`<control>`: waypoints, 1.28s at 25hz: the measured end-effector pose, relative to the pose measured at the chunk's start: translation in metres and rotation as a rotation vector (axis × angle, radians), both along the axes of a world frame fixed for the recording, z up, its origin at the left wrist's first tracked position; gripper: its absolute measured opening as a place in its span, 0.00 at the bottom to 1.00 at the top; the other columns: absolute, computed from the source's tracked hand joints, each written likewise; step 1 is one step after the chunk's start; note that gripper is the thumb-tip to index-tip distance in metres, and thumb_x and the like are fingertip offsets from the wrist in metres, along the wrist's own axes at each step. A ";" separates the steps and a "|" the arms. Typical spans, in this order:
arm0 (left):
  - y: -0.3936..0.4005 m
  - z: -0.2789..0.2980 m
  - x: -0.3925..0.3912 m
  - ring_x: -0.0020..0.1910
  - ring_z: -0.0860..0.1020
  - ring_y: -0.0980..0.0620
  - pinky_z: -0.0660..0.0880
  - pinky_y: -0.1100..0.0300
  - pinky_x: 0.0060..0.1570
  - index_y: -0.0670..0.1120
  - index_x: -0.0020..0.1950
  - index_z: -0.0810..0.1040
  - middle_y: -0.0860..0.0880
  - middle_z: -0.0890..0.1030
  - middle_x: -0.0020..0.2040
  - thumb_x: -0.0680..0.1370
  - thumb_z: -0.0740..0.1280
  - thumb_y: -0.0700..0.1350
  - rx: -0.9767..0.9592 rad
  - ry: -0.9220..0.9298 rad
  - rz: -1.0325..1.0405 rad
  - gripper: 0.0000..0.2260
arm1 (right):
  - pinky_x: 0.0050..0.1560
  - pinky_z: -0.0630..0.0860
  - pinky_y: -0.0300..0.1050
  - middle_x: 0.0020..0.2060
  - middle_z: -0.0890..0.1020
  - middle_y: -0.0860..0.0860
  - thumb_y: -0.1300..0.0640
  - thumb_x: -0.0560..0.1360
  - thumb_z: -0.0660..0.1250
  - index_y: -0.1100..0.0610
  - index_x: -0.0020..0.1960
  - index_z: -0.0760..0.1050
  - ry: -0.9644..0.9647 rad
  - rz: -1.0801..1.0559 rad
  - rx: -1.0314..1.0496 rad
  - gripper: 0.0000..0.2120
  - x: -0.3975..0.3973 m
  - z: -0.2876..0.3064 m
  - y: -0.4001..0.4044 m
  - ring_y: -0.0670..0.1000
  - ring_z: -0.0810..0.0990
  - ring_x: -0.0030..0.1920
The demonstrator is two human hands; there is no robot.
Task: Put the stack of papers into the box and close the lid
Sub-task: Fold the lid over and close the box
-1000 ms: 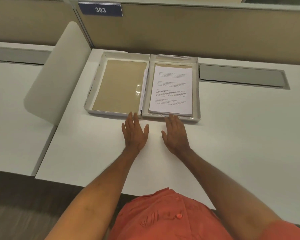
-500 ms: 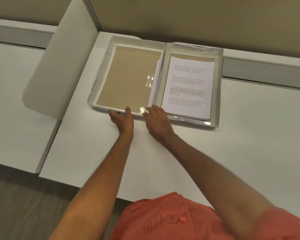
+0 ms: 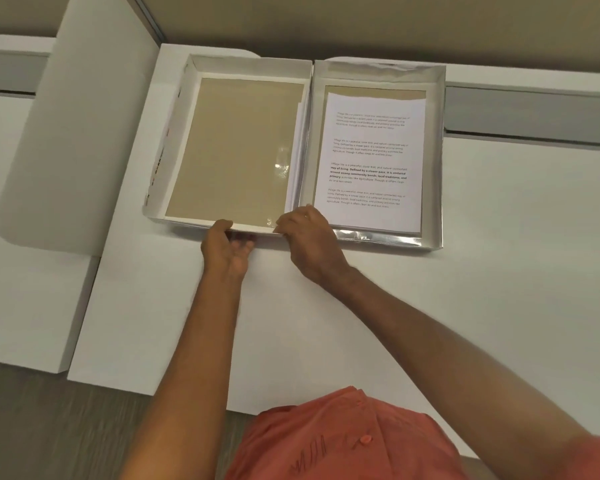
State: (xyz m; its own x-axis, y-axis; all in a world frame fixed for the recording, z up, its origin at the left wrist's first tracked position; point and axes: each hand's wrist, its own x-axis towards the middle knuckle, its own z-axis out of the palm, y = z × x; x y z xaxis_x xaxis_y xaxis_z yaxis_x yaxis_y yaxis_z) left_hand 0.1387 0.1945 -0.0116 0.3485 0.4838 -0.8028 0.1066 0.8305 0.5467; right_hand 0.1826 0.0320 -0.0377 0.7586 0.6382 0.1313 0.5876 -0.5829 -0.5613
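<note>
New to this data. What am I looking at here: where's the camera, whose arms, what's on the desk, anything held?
No robot here. A person wears one wide-angle camera on the head, looking forward and down, so the arms are their own. On the white desk lies an open box: the lid lies flat on the left, the box base on the right with the stack of papers inside. The left hand grips the lid's near edge. The right hand rests at the near edge where the halves meet; whether it grips I cannot tell.
</note>
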 end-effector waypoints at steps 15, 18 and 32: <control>-0.100 0.070 0.009 0.63 0.77 0.47 0.78 0.53 0.58 0.51 0.72 0.69 0.50 0.78 0.66 0.74 0.72 0.41 1.484 -0.075 -0.675 0.27 | 0.63 0.83 0.50 0.62 0.85 0.45 0.53 0.82 0.66 0.50 0.64 0.80 0.918 -0.593 0.861 0.12 0.025 0.085 -0.086 0.48 0.86 0.59; -0.116 0.060 0.013 0.65 0.76 0.45 0.73 0.51 0.64 0.48 0.72 0.74 0.50 0.78 0.69 0.71 0.71 0.39 1.828 -0.054 -0.910 0.28 | 0.56 0.85 0.54 0.58 0.87 0.51 0.50 0.83 0.64 0.54 0.60 0.81 1.115 -0.779 1.285 0.12 0.040 0.086 -0.133 0.55 0.88 0.54; -0.140 -0.003 0.018 0.77 0.68 0.43 0.64 0.40 0.72 0.54 0.77 0.69 0.49 0.68 0.80 0.78 0.69 0.44 2.043 0.114 -1.504 0.27 | 0.54 0.79 0.47 0.59 0.81 0.47 0.50 0.81 0.68 0.48 0.70 0.77 0.977 -1.037 0.914 0.17 0.030 0.033 -0.220 0.52 0.80 0.52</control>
State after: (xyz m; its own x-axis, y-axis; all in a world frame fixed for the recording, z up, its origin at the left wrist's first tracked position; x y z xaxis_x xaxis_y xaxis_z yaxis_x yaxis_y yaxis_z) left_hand 0.1566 0.0543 -0.0144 0.9957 -0.0863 0.0333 -0.0902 -0.9857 0.1421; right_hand 0.2123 -0.1884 -0.0042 0.7935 -0.1572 -0.5880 -0.5510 0.2247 -0.8037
